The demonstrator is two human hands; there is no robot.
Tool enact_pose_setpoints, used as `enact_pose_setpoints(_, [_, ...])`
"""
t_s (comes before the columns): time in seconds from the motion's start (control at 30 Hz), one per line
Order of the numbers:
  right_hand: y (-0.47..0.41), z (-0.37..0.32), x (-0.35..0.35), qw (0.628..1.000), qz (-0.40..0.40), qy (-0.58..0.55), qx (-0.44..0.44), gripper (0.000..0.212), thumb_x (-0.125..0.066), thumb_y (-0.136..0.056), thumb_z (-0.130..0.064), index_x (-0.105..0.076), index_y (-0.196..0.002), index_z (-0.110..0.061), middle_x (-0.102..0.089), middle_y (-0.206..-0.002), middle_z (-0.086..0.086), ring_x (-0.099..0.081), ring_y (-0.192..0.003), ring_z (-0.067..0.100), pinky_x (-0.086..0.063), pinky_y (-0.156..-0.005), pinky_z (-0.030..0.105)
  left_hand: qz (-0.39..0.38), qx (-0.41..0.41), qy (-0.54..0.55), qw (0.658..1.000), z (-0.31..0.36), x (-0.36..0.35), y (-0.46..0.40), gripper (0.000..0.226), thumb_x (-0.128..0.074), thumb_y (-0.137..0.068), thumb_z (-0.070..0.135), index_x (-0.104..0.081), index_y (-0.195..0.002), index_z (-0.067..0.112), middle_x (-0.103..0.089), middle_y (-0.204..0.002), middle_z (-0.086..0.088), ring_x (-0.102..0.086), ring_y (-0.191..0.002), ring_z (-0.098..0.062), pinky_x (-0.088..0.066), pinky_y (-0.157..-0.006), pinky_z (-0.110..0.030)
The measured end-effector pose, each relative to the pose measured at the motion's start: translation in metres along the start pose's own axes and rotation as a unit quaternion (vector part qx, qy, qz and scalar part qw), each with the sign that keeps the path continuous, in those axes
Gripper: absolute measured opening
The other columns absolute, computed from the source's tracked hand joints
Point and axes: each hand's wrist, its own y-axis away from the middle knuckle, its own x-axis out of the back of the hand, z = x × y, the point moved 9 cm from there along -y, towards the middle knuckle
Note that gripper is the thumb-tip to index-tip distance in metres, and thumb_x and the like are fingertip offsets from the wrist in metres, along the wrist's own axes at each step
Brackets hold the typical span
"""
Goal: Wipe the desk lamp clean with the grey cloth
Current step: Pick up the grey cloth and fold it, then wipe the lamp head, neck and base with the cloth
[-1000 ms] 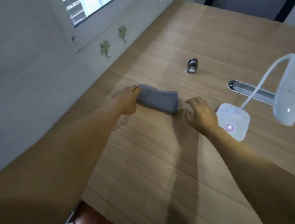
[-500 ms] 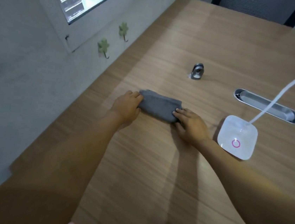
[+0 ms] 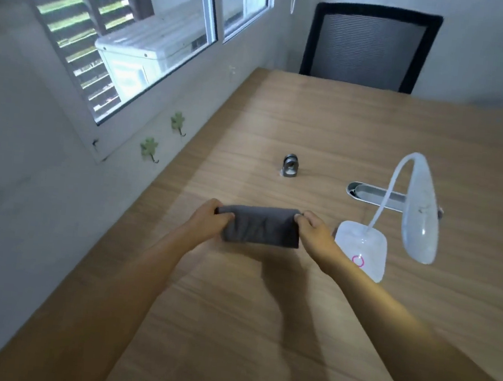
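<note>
A folded grey cloth (image 3: 261,225) hangs a little above the wooden desk (image 3: 329,130), held by its two upper corners. My left hand (image 3: 211,219) pinches the left corner and my right hand (image 3: 314,232) pinches the right one. Just right of my right hand stands the white desk lamp: a square base (image 3: 362,248) with a pink ring, a thin bent neck (image 3: 389,190), and a long oval head (image 3: 422,216) that hangs over the desk.
A small metal ring-shaped fitting (image 3: 290,166) stands on the desk beyond the cloth. A silver cable slot (image 3: 368,195) lies behind the lamp. A black mesh chair (image 3: 367,45) is at the far edge. A wall with green hooks (image 3: 149,147) and a window runs along the left.
Both hands closed on the cloth's ends and lifted it off the desk, so it now hangs between them. The camera tilted up, bringing the chair and window into view.
</note>
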Motion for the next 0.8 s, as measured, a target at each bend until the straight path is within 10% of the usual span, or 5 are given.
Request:
enact_pose_setpoints(0.2, [0.033,0.041,0.037,0.974,0.028,-0.176,-0.137,0.027,-0.039,-0.095,-0.036,-0.059,-0.082,-0.023,-0.065,-0.112,0.011,-0.062,-0.100,0.027,-0.056,-0.088,0.044,-0.091,0.094,0.159,0.979,0.030,-0.041,0.014,0.016,-0.064,-0.088,0.019,-0.060,-0.077,0.009,-0.067,-0.097,-0.021,-0.068,-0.078,-0.026,-0.059,-0.076,-0.038])
enact_pose_setpoints(0.3, [0.055,0.059,0.072,0.944,0.078,-0.269,-0.177,0.021,-0.044,-0.096,-0.031,-0.059,-0.086,-0.020,-0.064,-0.087,0.008,-0.063,-0.076,0.024,-0.059,-0.058,0.029,-0.150,0.090,0.212,0.961,0.061,-0.075,0.028,0.016,-0.061,-0.091,0.012,-0.060,-0.076,0.008,-0.064,-0.078,-0.010,-0.067,-0.059,-0.014,-0.055,-0.056,-0.025])
enact_pose_setpoints(0.43, [0.078,0.087,0.107,0.889,0.115,-0.389,-0.211,0.037,-0.051,-0.093,-0.036,-0.061,-0.116,-0.009,-0.069,-0.103,0.012,-0.066,-0.083,0.027,-0.059,-0.074,0.039,-0.227,0.077,0.203,0.949,0.089,-0.114,0.037,0.012,-0.065,-0.088,0.012,-0.056,-0.081,0.007,-0.063,-0.097,-0.016,-0.063,-0.089,-0.029,-0.053,-0.085,-0.043])
enact_pose_setpoints(0.6, [0.097,0.105,0.116,0.797,0.073,-0.560,-0.213,0.049,-0.050,-0.084,-0.061,-0.057,-0.108,-0.018,-0.059,-0.105,0.002,-0.058,-0.091,0.026,-0.046,-0.090,0.047,-0.263,0.092,0.228,0.933,0.105,-0.153,0.048,0.010,-0.064,-0.088,0.009,-0.056,-0.094,0.008,-0.065,-0.093,-0.009,-0.064,-0.081,-0.018,-0.060,-0.061,-0.024])
enact_pose_setpoints(0.8, [0.101,0.096,0.102,0.700,0.098,-0.696,-0.126,0.039,-0.056,-0.090,-0.034,-0.053,-0.117,-0.007,-0.060,-0.112,0.012,-0.059,-0.102,0.027,-0.042,-0.104,0.046,-0.282,0.114,0.247,0.920,0.116,-0.184,0.066,0.018,-0.064,-0.088,0.008,-0.054,-0.074,0.014,-0.061,-0.079,-0.005,-0.063,-0.066,-0.011,-0.053,-0.045,-0.016])
